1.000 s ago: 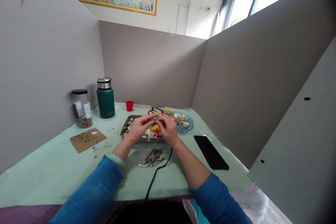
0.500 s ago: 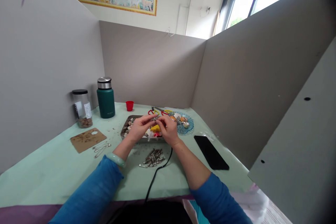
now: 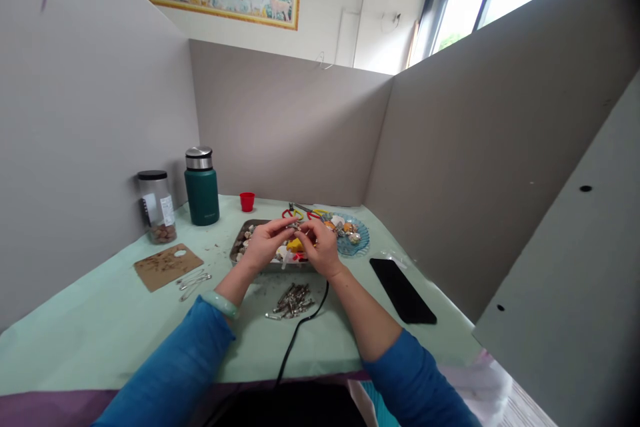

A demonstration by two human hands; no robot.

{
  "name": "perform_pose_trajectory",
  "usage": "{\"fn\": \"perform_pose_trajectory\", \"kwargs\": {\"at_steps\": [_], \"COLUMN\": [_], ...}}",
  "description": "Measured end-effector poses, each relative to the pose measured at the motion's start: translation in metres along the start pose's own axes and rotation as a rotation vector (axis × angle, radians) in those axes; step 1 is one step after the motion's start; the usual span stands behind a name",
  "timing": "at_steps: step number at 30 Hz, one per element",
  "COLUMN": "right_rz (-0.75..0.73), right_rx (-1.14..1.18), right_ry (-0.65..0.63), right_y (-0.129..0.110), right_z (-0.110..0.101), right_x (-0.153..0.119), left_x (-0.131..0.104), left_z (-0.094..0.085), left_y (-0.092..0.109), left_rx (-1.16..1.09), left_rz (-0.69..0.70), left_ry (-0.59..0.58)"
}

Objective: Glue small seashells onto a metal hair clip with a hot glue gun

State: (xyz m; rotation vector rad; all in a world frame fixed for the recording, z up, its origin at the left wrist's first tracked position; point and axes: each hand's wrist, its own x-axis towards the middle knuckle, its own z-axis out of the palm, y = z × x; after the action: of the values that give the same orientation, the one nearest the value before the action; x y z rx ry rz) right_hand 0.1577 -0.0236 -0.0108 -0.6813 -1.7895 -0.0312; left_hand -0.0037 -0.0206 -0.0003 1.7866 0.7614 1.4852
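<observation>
Over a metal tray (image 3: 275, 269), my left hand (image 3: 265, 245) and my right hand (image 3: 321, 250) meet with fingertips pinched. Between them is a small, dark silvery piece (image 3: 295, 227), too small and too covered by the fingers to name. Under the hands, the tray holds pale and brown stone-like bits, a yellow piece (image 3: 296, 245) and some red and white ones. Closer to me lies a pile of slim metal pieces (image 3: 293, 300), possibly clips or pins. Just past my right hand is a blue glass plate (image 3: 363, 243) with orange, white and shiny items on it.
Scissors or pliers with red and yellow handles (image 3: 300, 213) lie behind the tray, near a red cup (image 3: 247, 201). Leftward are a green flask (image 3: 202, 193), a jar (image 3: 159, 207), brown cardboard (image 3: 167, 268) and large safety pins (image 3: 193, 282). A black phone (image 3: 403, 290) lies right; a black cable (image 3: 295, 333) runs toward me.
The fingers of both hands have shifted very slightly around the small piece. Everything else looks the same.
</observation>
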Motion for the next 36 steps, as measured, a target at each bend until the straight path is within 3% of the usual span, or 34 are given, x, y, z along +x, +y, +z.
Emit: {"fn": "perform_pose_trajectory", "kwargs": {"at_steps": [36], "right_rz": [-0.004], "right_rx": [-0.007], "right_ry": [0.008], "right_y": [-0.0003], "right_z": [-0.0004], "right_x": [-0.0003], "left_x": [-0.0017], "left_z": [0.0019], "left_y": [0.0007], "left_rx": [-0.056], "left_rz": [-0.064], "left_ry": [-0.047]}}
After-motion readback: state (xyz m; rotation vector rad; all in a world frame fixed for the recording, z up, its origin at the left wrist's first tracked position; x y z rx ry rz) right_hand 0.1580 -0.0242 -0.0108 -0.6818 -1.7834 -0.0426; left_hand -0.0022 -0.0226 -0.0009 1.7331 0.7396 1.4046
